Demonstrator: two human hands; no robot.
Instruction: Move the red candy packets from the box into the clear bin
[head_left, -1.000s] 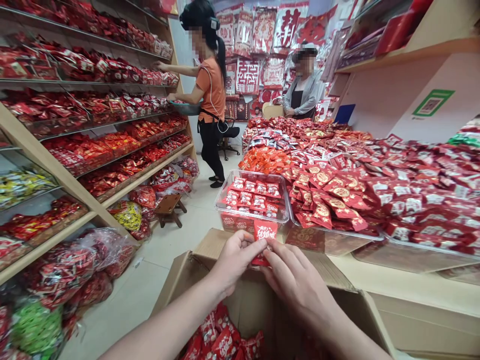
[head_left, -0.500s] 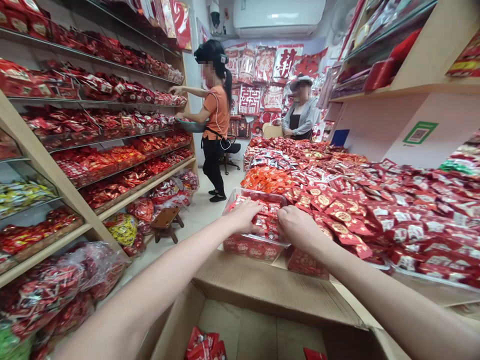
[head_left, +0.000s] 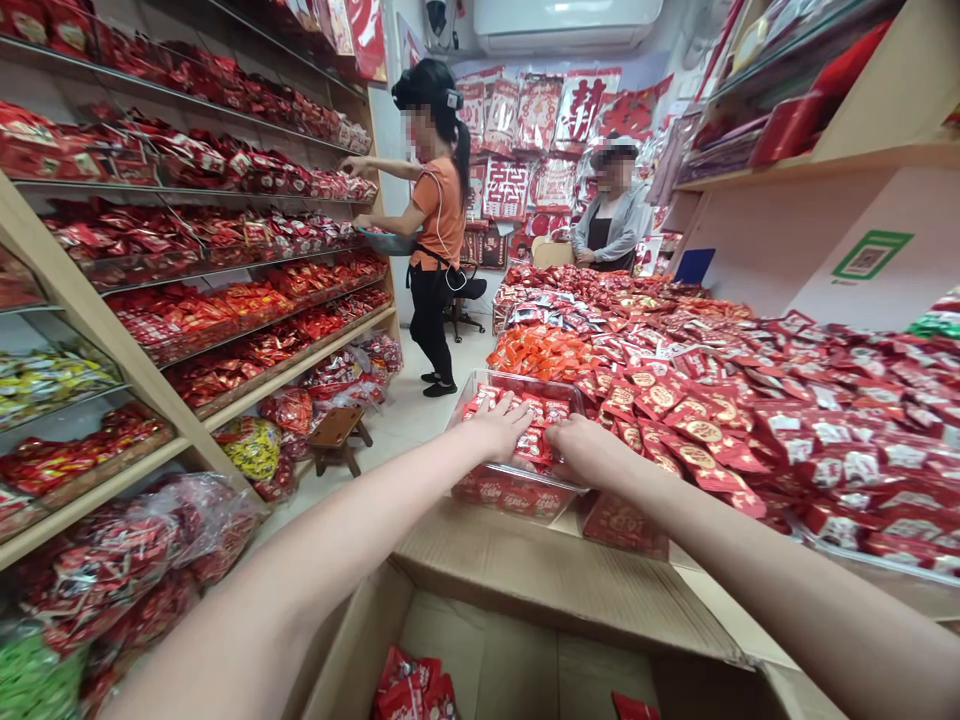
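A clear plastic bin (head_left: 480, 380) filled with small red wrapped packets (head_left: 534, 412) stands at the near end of the display. My left hand (head_left: 501, 430) lies on the packets with its fingers stretched out and apart. At the bin's right side, my right hand (head_left: 581, 447) has its fingers curled closed over the packets; whatever may be in them is hidden. Below my forearms is an open cardboard box (head_left: 555, 565). A few red packets (head_left: 412, 685) lie at its left, with another red packet (head_left: 634, 706) at its right.
Heaps of red packets (head_left: 697, 430) spread to the right and beyond the bin. Shelves (head_left: 210, 265) of packets line the left wall. A small wooden stool (head_left: 339, 430) and filled bags (head_left: 142, 560) are on the floor. A co-worker (head_left: 439, 215) stands at the shelves, another person (head_left: 611, 215) farther back.
My right hand has shifted slightly toward my left hand, over the bin's packets. My left hand's fingers appear more spread. The whole view has shifted a little.
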